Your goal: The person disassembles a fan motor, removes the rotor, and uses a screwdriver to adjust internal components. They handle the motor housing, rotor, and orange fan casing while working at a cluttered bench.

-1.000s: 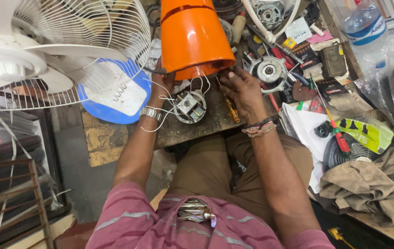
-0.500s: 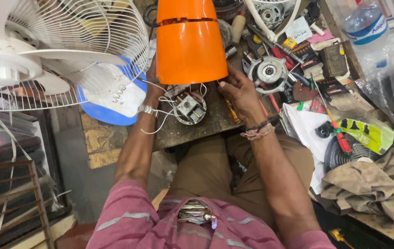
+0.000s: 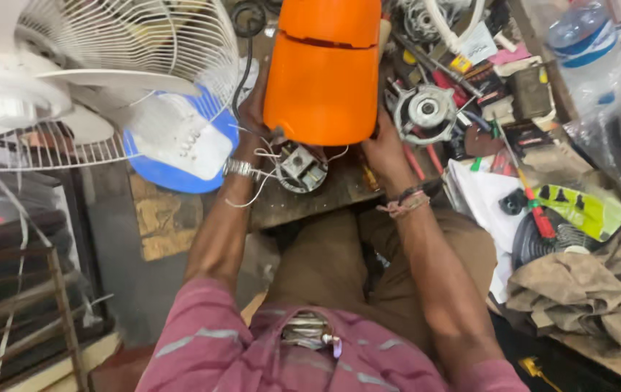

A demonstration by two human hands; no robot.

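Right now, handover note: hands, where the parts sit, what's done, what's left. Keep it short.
Left hand: on the left side of the orange housing, wristwatch on that wrist.
Right hand: on the housing's lower right edge.
Housing sits on the wooden bench between both hands.
Small motor part with white wires lies loose just below the housing, wires trailing toward it.
Second metal motor lies to the right among tools.
White table fan stands at left.
Done: motor part is out of the housing. Left: it is not yet fitted back.
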